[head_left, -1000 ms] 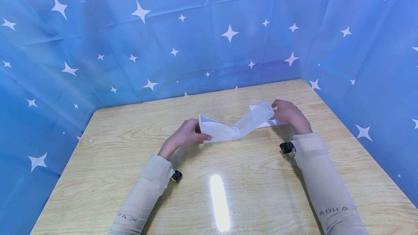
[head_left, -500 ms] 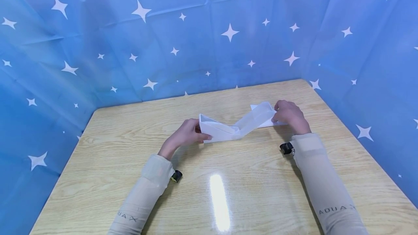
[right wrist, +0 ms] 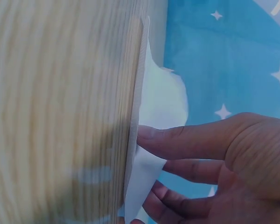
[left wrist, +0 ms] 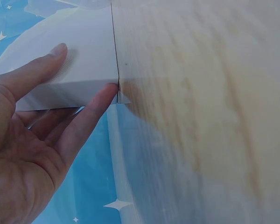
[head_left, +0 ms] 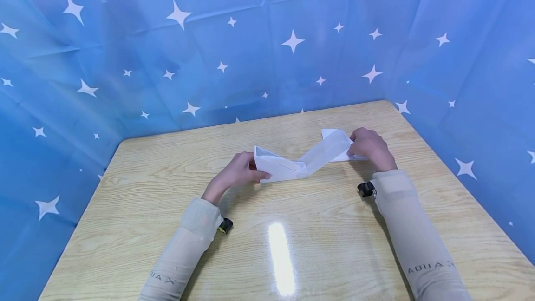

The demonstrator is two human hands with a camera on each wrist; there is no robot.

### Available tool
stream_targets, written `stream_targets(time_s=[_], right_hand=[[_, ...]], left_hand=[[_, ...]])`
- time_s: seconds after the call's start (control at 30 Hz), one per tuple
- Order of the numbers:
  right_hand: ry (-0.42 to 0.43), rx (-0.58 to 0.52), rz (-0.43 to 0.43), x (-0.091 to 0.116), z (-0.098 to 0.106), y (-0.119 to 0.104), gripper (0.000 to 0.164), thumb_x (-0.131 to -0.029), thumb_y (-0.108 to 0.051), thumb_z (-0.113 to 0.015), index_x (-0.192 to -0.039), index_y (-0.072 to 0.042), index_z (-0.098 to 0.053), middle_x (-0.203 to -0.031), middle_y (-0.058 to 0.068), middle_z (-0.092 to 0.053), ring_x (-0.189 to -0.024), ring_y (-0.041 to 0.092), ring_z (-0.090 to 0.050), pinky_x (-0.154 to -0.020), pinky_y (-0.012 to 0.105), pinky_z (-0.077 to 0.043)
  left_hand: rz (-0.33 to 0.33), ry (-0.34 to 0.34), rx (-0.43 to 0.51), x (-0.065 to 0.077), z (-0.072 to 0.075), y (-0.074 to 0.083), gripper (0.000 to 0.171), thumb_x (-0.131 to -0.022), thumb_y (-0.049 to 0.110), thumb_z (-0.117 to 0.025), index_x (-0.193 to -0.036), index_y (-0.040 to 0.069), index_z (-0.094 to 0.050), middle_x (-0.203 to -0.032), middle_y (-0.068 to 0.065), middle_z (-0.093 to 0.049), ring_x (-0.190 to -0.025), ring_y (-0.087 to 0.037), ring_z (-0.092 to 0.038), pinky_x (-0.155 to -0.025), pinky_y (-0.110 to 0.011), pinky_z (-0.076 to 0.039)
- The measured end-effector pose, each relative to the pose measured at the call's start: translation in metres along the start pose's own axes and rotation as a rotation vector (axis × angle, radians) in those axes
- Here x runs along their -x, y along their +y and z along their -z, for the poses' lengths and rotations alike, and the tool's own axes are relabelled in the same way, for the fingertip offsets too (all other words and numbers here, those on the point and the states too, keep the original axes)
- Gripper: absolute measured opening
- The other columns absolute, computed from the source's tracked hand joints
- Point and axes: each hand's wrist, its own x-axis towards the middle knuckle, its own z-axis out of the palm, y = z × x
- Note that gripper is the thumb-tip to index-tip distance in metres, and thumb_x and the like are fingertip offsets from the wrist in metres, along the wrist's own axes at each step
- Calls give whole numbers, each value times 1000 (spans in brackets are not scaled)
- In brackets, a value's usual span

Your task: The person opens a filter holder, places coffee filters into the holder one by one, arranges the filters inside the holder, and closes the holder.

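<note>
A white cardboard box with a slanted, folded top (head_left: 277, 169) stands on the table near its middle. My left hand (head_left: 240, 171) grips its left end; in the left wrist view the thumb lies on one face of the box (left wrist: 86, 53) and the fingers reach round its edge. From the box, a frosted translucent strip (head_left: 322, 154) slopes up to the right, over a white card panel (head_left: 343, 156). My right hand (head_left: 371, 148) pinches the panel's right side. The right wrist view has the thumb against the white card (right wrist: 147, 168), other fingers behind it, partly hidden.
The pale wooden table (head_left: 167, 185) spreads around both hands, with a bright light reflection at its front. A blue cloth with white stars (head_left: 267, 50) hangs close behind the table and along its sides. Both wrists carry small black cameras (head_left: 366, 189).
My right hand has shifted slightly from the strip's end, its fingers now lower on the white panel. The panel's far corner has moved slightly back and right. My left hand and the box stay put.
</note>
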Motion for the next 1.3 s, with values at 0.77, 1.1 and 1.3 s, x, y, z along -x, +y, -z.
stream_targets(time_s=[0.77,1.1,1.3], right_hand=[[-26,-1,23,-3,1,1,53,-92,-5,-60,-140,10,-46,-138,33,-52,-107,42,-51,-88,54,-48],[0,39,17,-6,0,1,53,-90,-2,-53,-140,15,-48,-140,37,-52,-108,44,-53,-90,54,-49],[-2,22,19,-7,-1,1,49,-91,0,-52,-137,16,-52,-136,37,-55,-103,42,-54,-86,52,-50]], left_hand=[[-5,-3,-6,0,2,-1,38,-92,16,-79,-128,10,-69,-106,-11,-76,-76,-28,-72,-69,-41,-63],[-5,-5,0,0,3,-2,37,-92,16,-79,-128,10,-69,-106,-12,-76,-75,-26,-72,-68,-40,-63],[-14,-9,-1,-2,3,-3,37,-93,16,-79,-128,11,-69,-108,-12,-76,-78,-29,-72,-69,-42,-63]])
